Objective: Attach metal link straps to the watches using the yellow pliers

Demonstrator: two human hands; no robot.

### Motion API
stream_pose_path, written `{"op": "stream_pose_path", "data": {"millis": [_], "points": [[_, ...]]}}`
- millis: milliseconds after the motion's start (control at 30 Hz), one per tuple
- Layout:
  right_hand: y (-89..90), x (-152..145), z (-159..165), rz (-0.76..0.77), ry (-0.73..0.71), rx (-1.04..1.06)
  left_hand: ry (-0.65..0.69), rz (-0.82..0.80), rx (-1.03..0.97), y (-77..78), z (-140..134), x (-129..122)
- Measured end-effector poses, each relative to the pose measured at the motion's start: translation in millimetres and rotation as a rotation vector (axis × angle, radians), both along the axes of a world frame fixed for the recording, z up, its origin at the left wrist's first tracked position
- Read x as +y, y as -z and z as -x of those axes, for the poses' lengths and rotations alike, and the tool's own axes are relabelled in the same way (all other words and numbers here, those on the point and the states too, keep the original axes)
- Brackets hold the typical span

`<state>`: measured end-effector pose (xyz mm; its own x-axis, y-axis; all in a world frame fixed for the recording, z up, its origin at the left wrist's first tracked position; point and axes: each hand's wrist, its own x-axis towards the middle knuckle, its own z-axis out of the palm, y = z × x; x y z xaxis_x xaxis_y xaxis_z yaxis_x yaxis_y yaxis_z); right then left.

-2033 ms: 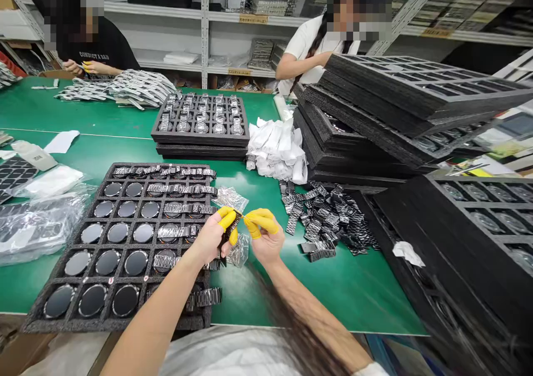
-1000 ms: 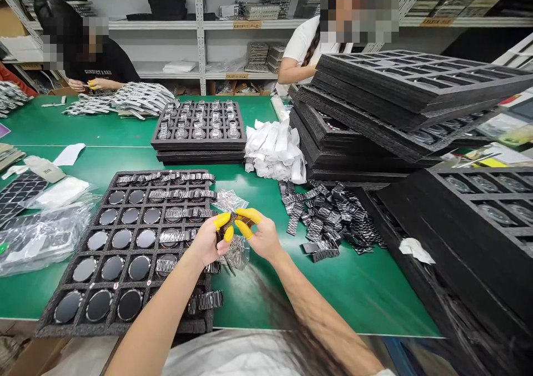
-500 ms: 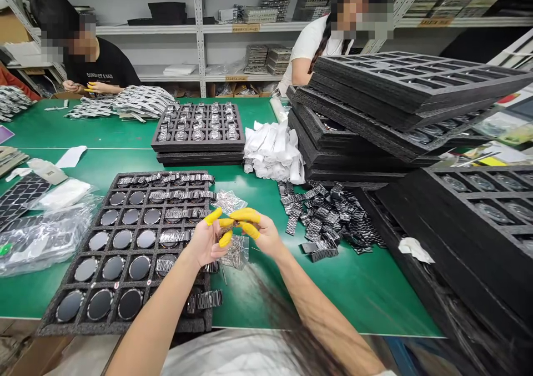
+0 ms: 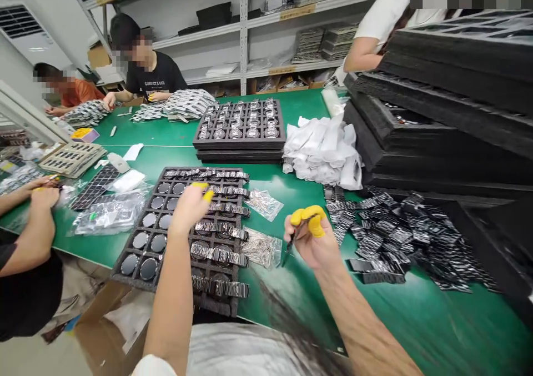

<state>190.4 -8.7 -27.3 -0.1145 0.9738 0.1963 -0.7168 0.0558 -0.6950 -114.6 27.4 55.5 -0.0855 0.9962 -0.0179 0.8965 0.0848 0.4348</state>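
Observation:
My left hand [image 4: 189, 212], with yellow finger covers, is over a black foam tray [image 4: 144, 265]. Its thumb and index finger look slightly apart, with nothing visible between them; the other fingers are partly hidden. Round watch heads [image 4: 140, 240] fill the tray's left columns, and dark metal link straps [image 4: 219, 252] lie across its right side. To the right, my right hand [image 4: 316, 242] is closed around a thin dark pointed tool [image 4: 290, 244], its tip directed down at the green table. Small bags of fine metal pins [image 4: 262, 248] lie between the tray and this hand.
A heap of dark link straps [image 4: 400, 237] lies at right, below stacked black foam trays [image 4: 449, 143]. White wrappings [image 4: 320, 151] and another watch tray [image 4: 239, 123] stand farther back. Co-workers sit around the table, one person's hands [image 4: 44, 192] at the left edge.
My hands were together, fingers round a small dark piece. They have separated: the left is over the tray, the right holds the pointed tool. The view has turned left.

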Motion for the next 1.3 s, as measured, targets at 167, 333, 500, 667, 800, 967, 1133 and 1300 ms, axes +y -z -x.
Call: {"op": "stream_pose_path", "data": {"millis": [167, 333, 500, 667, 800, 967, 1133, 1300], "points": [[-13.0, -12, 9, 0.109, -0.087, -0.018, -0.115, 0.14, 0.292, 6.4, 82, 52], [-11.6, -21, 18, 0.13, -0.235, -0.048, -0.053, 0.228, 0.381, 23.2, 105, 79], [-2.4, -23, 24, 0.194, -0.321, -0.127, -0.092, 0.13, 0.277, 28.8, 116, 68], [-2.5, -27, 35, 0.247, -0.392, -0.157, -0.198, -0.047, 0.001, 16.8, 122, 46], [-4.3, -31, 42, 0.25, -0.392, -0.145, -0.147, -0.183, -0.34, 8.0, 85, 34], [-0.7, -31, 50, 0.265, -0.363, -0.145, 0.01, -0.208, -0.759, 25.5, -11, 8], [4.2, -28, 56, 0.294, -0.251, -0.114, 0.201, -0.041, -0.957, 63.8, -82, -23], [11.5, -22, 58, 0.3, -0.2, -0.133, 0.384, 0.037, -0.85, 76.6, -86, -31]]}}
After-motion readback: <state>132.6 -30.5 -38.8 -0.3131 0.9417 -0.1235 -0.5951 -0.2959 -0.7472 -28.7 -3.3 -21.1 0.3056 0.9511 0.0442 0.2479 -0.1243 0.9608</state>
